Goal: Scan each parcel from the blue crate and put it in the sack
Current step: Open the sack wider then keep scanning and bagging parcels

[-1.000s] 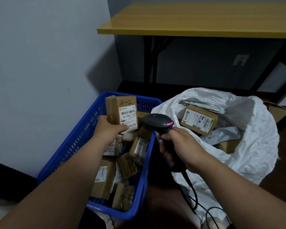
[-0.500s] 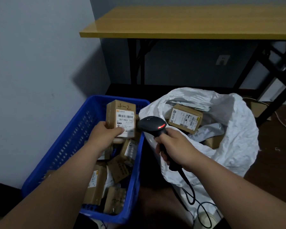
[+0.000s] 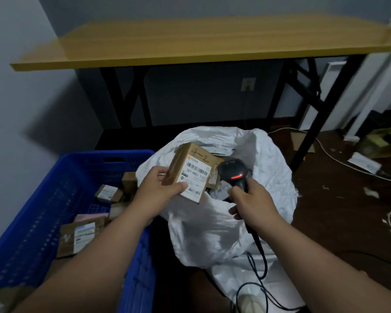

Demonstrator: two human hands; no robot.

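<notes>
My left hand grips a small brown cardboard parcel with a white barcode label and a handwritten mark on top. The parcel is held over the open mouth of the white sack. My right hand grips the handle of a black barcode scanner with a red light glowing, just right of the parcel. Its cable hangs down the sack's front. The blue crate at the left holds several more brown parcels.
A yellow-topped table on black folding legs stands behind the sack. A grey wall runs along the left. Cables, paper scraps and cardboard lie on the dark floor at the right.
My left hand has carried the parcel rightwards from above the crate to above the sack's mouth. My right hand and the scanner have moved right with it; the view has swung right.
</notes>
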